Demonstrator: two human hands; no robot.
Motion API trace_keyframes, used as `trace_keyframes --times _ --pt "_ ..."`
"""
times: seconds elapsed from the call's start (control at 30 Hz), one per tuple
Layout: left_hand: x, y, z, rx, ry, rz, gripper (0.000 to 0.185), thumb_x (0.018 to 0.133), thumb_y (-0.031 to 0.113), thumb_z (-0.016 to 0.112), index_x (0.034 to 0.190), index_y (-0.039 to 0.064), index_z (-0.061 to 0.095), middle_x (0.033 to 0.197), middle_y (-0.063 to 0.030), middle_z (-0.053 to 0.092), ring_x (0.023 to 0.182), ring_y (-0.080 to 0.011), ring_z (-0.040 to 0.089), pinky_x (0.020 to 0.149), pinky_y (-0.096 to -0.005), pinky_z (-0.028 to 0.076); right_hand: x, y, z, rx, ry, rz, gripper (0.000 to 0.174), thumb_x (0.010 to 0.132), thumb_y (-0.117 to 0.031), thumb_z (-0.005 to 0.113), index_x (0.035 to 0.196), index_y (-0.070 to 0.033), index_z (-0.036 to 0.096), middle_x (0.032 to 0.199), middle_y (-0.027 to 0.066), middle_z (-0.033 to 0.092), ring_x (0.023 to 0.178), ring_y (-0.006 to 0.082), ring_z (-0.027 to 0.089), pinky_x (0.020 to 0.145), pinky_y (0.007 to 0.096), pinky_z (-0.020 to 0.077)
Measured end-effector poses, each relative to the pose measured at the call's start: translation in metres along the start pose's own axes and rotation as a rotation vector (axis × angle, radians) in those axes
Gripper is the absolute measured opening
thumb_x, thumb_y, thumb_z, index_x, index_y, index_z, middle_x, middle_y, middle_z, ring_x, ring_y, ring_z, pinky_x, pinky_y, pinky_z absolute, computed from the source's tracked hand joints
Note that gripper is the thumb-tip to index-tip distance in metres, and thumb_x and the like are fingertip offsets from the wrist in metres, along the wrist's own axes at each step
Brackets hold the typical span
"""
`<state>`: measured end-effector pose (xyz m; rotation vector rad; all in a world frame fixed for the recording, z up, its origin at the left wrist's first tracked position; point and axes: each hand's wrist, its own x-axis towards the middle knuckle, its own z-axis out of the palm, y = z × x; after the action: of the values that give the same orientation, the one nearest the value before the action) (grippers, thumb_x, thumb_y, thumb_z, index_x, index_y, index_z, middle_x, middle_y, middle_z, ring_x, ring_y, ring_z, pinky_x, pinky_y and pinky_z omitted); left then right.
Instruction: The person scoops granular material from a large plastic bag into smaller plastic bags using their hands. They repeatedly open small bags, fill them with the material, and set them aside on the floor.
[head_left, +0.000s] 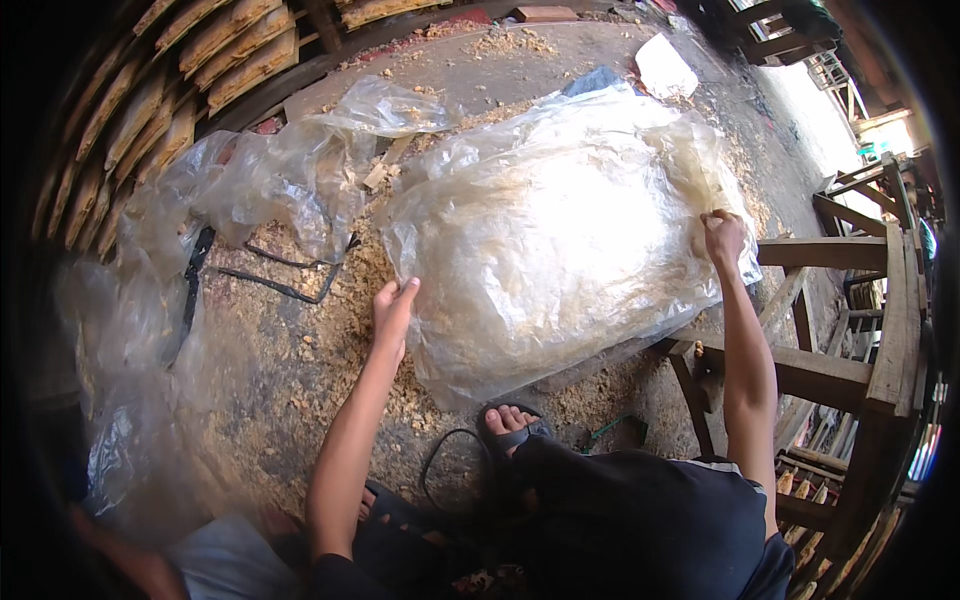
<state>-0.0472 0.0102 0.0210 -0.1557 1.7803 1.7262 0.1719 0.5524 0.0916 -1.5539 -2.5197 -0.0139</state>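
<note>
A large sheet or bag of clear plastic (517, 247) lies before me, its surface wrinkled and glaring white in the light. My left hand (393, 309) pinches its near left edge between thumb and fingers. Farther right, my right hand (724, 234) grips a bunched part of the same plastic near its right end. What lies beneath the plastic is hard to make out. Tan crumbly material (322, 375) covers the ground beside and under it.
More crumpled clear plastic (255, 180) spreads to the left, near black strips (300, 294). Stacked pale slabs (247, 52) stand at upper left. A wooden frame (817, 367) stands close on the right. Another person's arm (127, 551) shows at lower left. My sandalled foot (514, 427) is near the plastic.
</note>
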Motion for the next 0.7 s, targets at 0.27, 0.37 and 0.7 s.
trace_keyframes --times 0.27,0.37,0.7 --pt "0.013 0.034 0.033 0.12 0.028 0.055 0.036 0.098 0.03 0.067 0.117 0.0 0.068 0.1 -0.0081 0.071 0.09 -0.013 0.065 0.078 -0.0295 0.051 0.035 0.039 0.01 -0.144 0.35 0.047 0.022 0.088 -0.038 0.066 0.101 -0.028 0.081 0.1 0.0103 0.076 0.095 0.0272 0.073 0.084 0.0411 0.0564" --pt "0.035 0.027 0.04 0.251 0.061 0.303 0.038 0.095 0.03 0.07 0.118 0.0 0.067 0.097 -0.0064 0.072 0.086 -0.014 0.067 0.076 -0.0306 0.053 0.06 0.063 0.002 -0.238 0.085 0.246 0.035 0.092 -0.043 0.061 0.122 -0.031 0.072 0.125 0.0083 0.069 0.113 0.0302 0.067 0.092 0.0507 0.0525" --pt "-0.094 0.14 -0.203 1.21 -0.362 0.11 0.02 0.082 0.008 0.07 0.102 0.007 0.075 0.093 -0.0126 0.075 0.086 -0.0239 0.072 0.082 -0.0377 0.055 0.026 -0.119 -0.028 0.253 0.399 -0.545 0.015 0.091 -0.022 0.073 0.096 -0.008 0.075 0.124 0.0156 0.066 0.117 0.0334 0.061 0.102 0.0419 0.0459"
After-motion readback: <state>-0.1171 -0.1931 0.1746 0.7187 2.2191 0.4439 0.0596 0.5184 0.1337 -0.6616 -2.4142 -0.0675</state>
